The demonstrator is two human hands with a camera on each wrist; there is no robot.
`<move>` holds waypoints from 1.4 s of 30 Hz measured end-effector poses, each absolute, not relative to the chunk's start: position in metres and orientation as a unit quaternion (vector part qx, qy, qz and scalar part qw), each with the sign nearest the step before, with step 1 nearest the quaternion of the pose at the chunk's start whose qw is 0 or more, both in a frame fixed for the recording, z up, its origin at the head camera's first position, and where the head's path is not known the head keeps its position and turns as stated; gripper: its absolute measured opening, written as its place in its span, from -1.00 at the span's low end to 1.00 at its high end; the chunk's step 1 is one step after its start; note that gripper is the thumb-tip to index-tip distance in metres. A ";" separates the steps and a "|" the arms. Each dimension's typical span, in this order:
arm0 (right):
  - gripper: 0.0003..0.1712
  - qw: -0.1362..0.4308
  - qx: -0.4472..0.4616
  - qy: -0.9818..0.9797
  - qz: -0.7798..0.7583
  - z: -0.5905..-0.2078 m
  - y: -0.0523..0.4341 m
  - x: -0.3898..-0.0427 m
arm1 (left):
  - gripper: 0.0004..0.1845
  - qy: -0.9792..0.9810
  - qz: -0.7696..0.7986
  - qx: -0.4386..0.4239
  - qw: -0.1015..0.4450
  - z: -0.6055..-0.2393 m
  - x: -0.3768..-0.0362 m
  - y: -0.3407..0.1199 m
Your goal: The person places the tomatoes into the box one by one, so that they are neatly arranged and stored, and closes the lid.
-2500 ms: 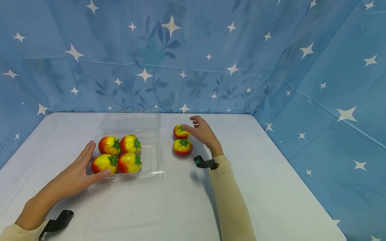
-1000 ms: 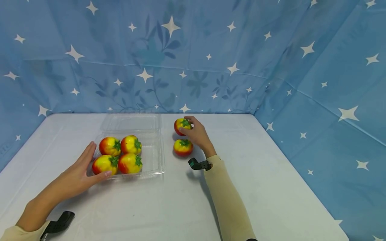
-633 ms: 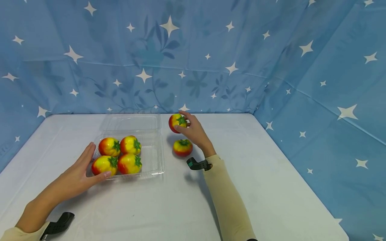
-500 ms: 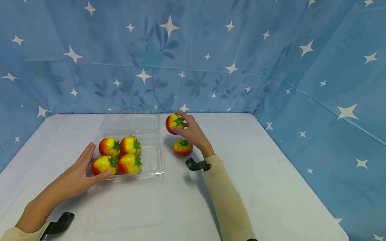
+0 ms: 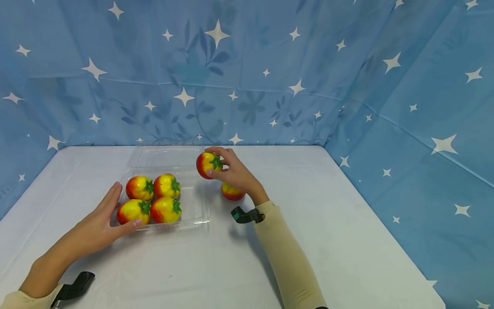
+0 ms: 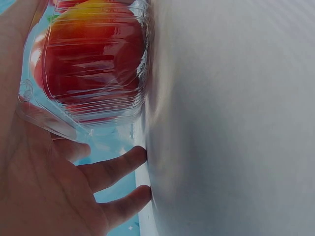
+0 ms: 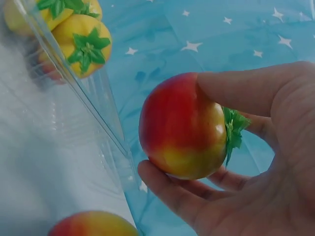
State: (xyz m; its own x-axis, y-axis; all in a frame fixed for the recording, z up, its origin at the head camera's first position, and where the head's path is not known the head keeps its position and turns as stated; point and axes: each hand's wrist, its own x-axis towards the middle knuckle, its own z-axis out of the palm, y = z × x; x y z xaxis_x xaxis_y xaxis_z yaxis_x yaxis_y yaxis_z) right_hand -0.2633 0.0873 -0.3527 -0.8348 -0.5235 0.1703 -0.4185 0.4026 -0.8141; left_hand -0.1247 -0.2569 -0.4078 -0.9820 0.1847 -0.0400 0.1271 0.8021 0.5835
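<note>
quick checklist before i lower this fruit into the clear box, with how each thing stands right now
1. Grip: ok, the right hand holds the held fruit between thumb and fingers.
2. Lid out of the way: ok, the lid is folded back beyond the box.
3. Room inside: ok, the four fruits sit on the left and the right side is bare.
4. Box steadied: ok, the left hand rests against its left end.
5. Fruit over the bare space: not ok, it hangs near the right rim.
6. Grip strong enough: cannot tell from pictures.
</note>
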 end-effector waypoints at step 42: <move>-0.46 0.031 -0.387 0.851 -0.354 -0.378 0.041 -0.243 | 0.23 0.947 0.307 0.083 0.045 -0.406 -0.123 -0.258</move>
State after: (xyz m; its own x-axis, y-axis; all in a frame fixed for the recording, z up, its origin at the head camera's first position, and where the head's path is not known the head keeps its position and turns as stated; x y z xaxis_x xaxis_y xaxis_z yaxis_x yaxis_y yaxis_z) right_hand -0.2427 0.0405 -0.3780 -0.6980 -0.6812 0.2210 -0.6372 0.4499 -0.6257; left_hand -0.1234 -0.2577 -0.4063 -0.9821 0.1854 -0.0336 0.1305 0.7979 0.5884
